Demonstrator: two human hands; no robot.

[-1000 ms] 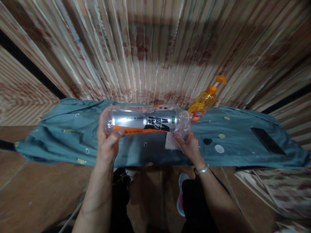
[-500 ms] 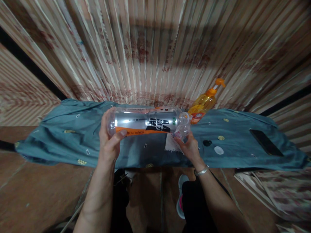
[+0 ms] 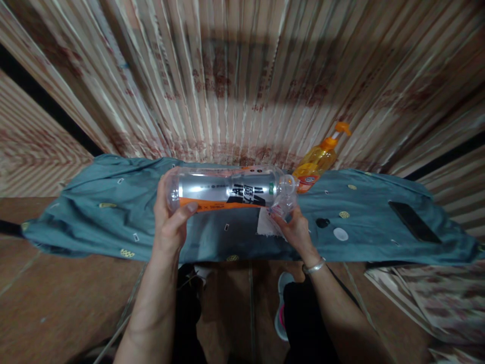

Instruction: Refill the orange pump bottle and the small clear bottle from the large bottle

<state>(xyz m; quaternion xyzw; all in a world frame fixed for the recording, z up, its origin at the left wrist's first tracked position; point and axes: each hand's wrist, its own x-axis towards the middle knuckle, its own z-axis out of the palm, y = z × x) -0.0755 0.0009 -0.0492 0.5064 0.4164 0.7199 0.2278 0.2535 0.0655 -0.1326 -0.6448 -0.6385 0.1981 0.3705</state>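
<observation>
A large clear plastic bottle (image 3: 227, 188) with a silver and orange label lies sideways in the air above the green cloth. My left hand (image 3: 171, 217) is closed round its base end, thumb on the label. At the neck end on the right, my right hand (image 3: 293, 225) pinches clear crinkled plastic (image 3: 288, 202) beside the bottle's mouth; its fingertips are partly hidden. Beneath my right fingers a whitish piece (image 3: 267, 223) shows over the cloth. Behind the neck stands an orange pump bottle (image 3: 316, 161).
The patterned green cloth (image 3: 94, 202) covers a narrow surface. On its right part are a black phone (image 3: 414, 221), a white oval (image 3: 340, 234) and a small black item (image 3: 323, 222). A pleated curtain (image 3: 242, 76) hangs behind.
</observation>
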